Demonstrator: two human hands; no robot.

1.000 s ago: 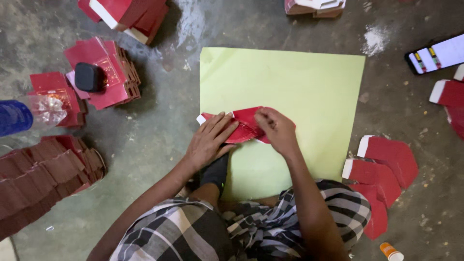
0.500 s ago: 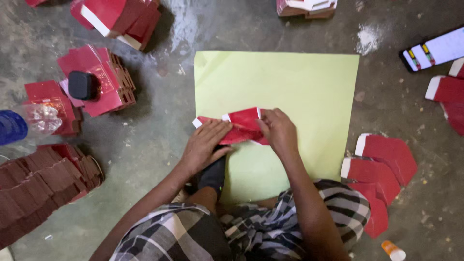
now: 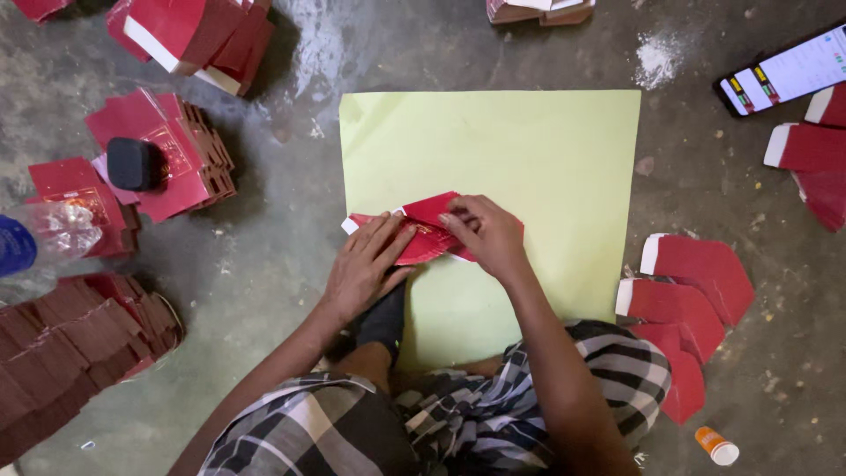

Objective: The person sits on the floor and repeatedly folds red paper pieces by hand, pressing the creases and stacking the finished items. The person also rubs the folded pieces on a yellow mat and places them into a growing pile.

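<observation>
A red card piece with white edges [image 3: 423, 227] lies on a pale green sheet [image 3: 529, 159] spread on the floor. My left hand [image 3: 366, 264] presses flat on its left half, fingers together. My right hand [image 3: 486, 234] rests on its right half, fingertips pinching a folded flap near the middle. Both hands cover much of the piece.
Folded red card pieces [image 3: 696, 300] lie in a loose pile at right, more stacks [image 3: 167, 163] at left with a small black object [image 3: 135, 164] on top. A fanned brown-red stack [image 3: 70, 344], a plastic bottle [image 3: 44, 238], a phone [image 3: 784, 78] and a small orange-capped tube [image 3: 716, 445] lie around.
Both hands stay on the red piece. The right fingers have shifted leftward over the flap, pressing it flatter. The view has drifted slightly.
</observation>
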